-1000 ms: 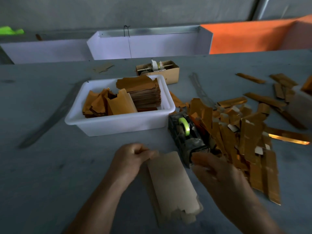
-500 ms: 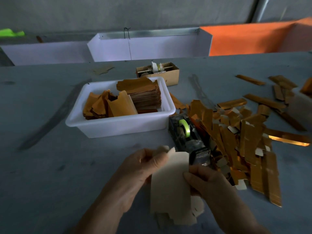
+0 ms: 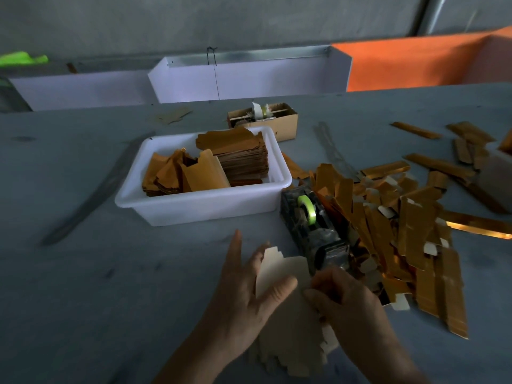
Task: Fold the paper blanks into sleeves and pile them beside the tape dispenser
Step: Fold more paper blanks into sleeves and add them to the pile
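A pale beige paper blank is held just above the table at the bottom centre. My left hand holds its left side, thumb on top and straight fingers behind it. My right hand pinches its right edge with curled fingers, close to the front end of the black tape dispenser with a green roll. More pale blanks lie fanned out under my hands. A big heap of folded gold sleeves lies right of the dispenser.
A white plastic tub with stacked gold blanks stands left of the dispenser. Behind it sits a small cardboard box. Loose gold strips are scattered at the far right. White and orange bins line the table's back edge.
The blank has been lifted and brought towards the dispenser. My right hand came from the dispenser's front to the blank's right edge; my left hand's fingers have spread out behind it.
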Demonstrator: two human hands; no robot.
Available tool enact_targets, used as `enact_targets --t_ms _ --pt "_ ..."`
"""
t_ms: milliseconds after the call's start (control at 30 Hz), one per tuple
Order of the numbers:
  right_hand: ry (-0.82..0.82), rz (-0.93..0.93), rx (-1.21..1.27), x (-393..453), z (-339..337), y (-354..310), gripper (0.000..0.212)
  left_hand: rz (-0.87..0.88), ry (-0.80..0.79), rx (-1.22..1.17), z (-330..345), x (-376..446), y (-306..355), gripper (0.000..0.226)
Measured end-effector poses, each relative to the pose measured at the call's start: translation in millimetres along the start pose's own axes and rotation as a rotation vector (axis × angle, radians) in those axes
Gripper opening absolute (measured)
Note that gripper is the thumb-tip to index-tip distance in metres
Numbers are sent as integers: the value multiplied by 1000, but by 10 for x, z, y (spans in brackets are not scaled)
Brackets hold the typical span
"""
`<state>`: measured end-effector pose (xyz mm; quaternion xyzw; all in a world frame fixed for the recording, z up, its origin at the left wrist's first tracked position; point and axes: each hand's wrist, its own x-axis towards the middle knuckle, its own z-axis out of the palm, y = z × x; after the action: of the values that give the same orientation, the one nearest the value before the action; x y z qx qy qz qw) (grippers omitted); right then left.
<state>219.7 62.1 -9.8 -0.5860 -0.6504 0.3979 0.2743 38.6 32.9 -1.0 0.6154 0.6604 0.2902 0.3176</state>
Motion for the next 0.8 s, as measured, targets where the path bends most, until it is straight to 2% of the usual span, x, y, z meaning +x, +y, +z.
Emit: enact_targets --t_ms 100,200,267,367,433,533,567,667,800 --pt "-17 38 15 12 2 31 16 98 124 141 68 34 -8 60" --pt "-1 40 14 1 16 38 22 156 246 241 123 18 37 51" --pt "1 14 1 1 20 45 22 194 322 212 149 -16 71 49" --pt "-56 43 155 24 -4 33 13 207 481 104 179 -21 106 25" --pt "-146 107 326 35 -28 6 5 28 415 -105 163 -9 156 31" --pt "-158 142 444 32 -40 -3 3 -201 198 -580 131 -11 203 9" --pt "-137 145 459 34 -35 -7 3 -254 139 -674 137 -19 209 14" --pt "-93 149 489 31 -11 -28 5 -323 84 -761 190 -26 211 27" --pt "-54 117 447 11 -10 -46 5 -354 147 -744 216 -14 258 14"
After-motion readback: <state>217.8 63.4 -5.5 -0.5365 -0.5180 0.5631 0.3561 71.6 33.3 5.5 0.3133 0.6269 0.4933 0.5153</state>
